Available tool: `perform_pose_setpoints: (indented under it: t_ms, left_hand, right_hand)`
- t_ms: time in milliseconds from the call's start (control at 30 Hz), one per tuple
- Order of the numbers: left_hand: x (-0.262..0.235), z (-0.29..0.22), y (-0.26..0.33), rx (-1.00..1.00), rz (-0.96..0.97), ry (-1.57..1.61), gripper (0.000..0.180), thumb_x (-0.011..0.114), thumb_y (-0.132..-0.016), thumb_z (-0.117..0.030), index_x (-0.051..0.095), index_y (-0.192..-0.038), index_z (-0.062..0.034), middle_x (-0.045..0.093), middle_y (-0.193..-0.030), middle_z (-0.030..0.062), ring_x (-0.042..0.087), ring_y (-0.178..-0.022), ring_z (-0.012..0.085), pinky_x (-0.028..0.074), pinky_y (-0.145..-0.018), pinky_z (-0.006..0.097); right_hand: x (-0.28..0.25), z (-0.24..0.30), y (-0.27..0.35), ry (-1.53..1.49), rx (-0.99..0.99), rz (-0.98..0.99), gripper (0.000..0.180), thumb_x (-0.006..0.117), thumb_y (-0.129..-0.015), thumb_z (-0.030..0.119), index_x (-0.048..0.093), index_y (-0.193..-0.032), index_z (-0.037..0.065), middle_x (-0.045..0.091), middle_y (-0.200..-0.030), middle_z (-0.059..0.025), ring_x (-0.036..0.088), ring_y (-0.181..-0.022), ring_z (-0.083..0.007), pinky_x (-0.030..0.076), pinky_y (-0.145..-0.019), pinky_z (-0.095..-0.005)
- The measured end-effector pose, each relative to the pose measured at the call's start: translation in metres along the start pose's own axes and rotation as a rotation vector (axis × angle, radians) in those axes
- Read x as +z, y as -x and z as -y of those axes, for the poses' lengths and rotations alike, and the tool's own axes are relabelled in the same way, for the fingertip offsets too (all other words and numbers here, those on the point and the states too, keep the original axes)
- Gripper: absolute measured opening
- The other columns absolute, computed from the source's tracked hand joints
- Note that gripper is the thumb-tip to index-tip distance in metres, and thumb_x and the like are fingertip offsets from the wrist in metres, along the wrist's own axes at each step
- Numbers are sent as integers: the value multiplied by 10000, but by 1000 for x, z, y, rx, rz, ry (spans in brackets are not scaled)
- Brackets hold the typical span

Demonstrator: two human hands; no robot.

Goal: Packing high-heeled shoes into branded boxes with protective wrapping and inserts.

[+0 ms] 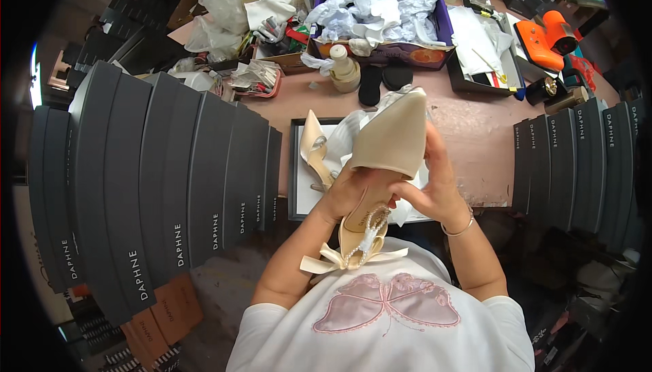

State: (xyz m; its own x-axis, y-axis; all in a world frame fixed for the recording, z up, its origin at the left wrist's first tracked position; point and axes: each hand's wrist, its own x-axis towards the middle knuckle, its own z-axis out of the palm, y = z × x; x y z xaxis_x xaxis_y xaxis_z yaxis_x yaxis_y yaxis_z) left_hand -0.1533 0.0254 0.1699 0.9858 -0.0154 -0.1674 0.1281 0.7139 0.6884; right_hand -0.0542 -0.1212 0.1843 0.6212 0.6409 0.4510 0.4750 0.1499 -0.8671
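Satin shoe held in both my hands.
Left hand cups beneath; right hand fingers wrap its side.

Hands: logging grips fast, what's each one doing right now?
Left hand: closed on the cream pointed-toe shoe.
Right hand: holding the same shoe.
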Motion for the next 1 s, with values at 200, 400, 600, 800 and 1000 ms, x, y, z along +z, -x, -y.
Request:
perform_pose_setpoints:
  t_ms: [200,400,600,800,1000]
  left_hand:
    - [-13,21,-13,124,58,75,419,526,-960,-305,483,-1264,-20,624,-1054,129,655,-841,214,552,-756,328]
    - [-19,41,-21,162,-183,-455,486,598,-920,-262,483,-1309,5,574,-1223,143,577,-1093,212,462,-936,323]
    - [-109,2,17,217,-389,-1407,451,630,-810,-36,549,-1254,-25,562,-1273,174,456,-1262,355,367,-1056,376]
    - [-180,29,53,71,-171,-2017,470,585,-728,67,610,-1173,-78,538,-1301,130,403,-1297,361,297,-1091,506]
    - [-209,71,31,-76,-169,-2061,485,612,-728,30,616,-1180,-147,512,-1330,79,364,-1347,281,151,-1104,623]
  right_hand:
    - [-11,-31,79,-579,559,86,626,619,-904,156,322,-1437,16,512,-1317,-135,522,-1192,-236,420,-993,-375]
    - [13,-24,86,-757,756,-24,766,629,-885,31,151,-1484,18,594,-1100,-122,592,-972,-147,503,-797,-276]
    - [-12,-96,97,-402,975,-109,716,585,-907,36,153,-1477,10,638,-927,-112,619,-829,-125,516,-733,-264]
    - [5,-151,114,383,774,268,568,596,-867,74,385,-1394,67,587,-1154,-188,602,-960,-262,503,-794,-376]
    - [-10,-134,94,1068,-10,647,446,570,-851,159,525,-1293,197,323,-1479,-168,303,-1365,-368,258,-1096,-538]
